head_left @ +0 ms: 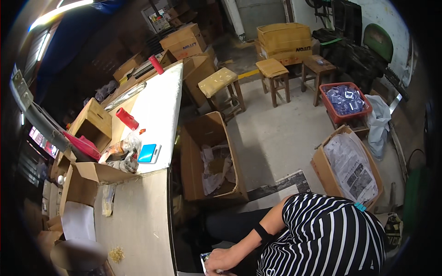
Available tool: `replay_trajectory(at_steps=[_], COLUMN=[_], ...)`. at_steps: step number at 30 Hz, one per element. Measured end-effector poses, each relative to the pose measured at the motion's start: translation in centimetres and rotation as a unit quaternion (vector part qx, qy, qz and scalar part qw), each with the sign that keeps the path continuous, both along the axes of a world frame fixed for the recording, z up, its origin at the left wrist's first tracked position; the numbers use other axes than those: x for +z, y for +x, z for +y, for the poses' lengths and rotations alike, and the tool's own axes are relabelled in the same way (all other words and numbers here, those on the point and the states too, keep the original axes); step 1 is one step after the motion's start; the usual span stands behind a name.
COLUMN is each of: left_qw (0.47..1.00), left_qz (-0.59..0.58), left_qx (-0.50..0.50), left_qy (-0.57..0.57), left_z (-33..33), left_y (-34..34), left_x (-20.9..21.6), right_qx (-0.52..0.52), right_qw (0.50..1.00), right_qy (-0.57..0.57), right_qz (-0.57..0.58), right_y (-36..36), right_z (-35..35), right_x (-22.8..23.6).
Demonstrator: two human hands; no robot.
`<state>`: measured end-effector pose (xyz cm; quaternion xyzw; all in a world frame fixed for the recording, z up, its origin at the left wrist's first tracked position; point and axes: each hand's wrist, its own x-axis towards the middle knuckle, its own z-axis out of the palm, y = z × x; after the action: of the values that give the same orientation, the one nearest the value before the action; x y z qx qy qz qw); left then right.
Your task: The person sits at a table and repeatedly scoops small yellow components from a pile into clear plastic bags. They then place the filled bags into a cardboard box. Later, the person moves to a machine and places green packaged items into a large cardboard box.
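My right hand [222, 260] is at the lower edge of the head view, beyond a black band on the wrist. Its fingers are closed round a phone [204, 258], of which only a pale edge and part of the screen show. The arm comes from a black-and-white striped sleeve [299, 211], and a dark trouser leg [237, 223] stretches toward the workbench. My left hand does not show. Left of the phone runs the edge of the workbench [138, 221], with a small heap of golden bits [116, 254] on its top.
An open carton [186, 158] stands beside the bench; a paper-filled carton [352, 165] is at right. Beyond are wooden stools [272, 69] and a red basket [326, 99] of clear bluish pieces. A blue-topped device [148, 154] and red cylinder [127, 118] sit on the white tabletop [161, 110].
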<state>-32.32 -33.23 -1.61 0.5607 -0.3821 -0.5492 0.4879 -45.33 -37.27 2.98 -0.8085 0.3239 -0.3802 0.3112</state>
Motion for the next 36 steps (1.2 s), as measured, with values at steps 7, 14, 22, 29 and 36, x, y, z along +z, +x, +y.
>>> replay_trajectory(at_steps=[7, 14, 22, 29, 36], left_qw=[0.991, 0.962, 0.956, 0.952, 0.905], left_qz=[0.090, 0.205, 0.192, 0.178, 0.044], left_qx=[0.029, 0.175, 0.210, 0.242, 0.388], left_qy=[-0.098, -0.040, -0.069, -0.065, -0.166], left_z=[-1.2, 0.8, 5.3, 8.4, 18.3], left_y=[0.6, 5.0, 9.5, 12.7, 23.0], left_x=[0.8, 5.6, 8.8, 11.7, 14.8], right_qx=[0.041, -0.040, 0.104, 0.185, 0.215], right_qw=[0.993, 0.996, 0.981, 0.939, 0.929], right_qy=[0.010, 0.011, 0.142, 0.291, 0.283], right_qz=[0.110, -0.074, -0.086, -0.008, -0.102], right_y=[0.5, -0.7, 5.8, 12.7, 14.5], right_z=[-1.4, -2.8, -1.2, -0.2, 0.6], right_x=[1.5, 4.2, 5.8, 7.5, 8.4])
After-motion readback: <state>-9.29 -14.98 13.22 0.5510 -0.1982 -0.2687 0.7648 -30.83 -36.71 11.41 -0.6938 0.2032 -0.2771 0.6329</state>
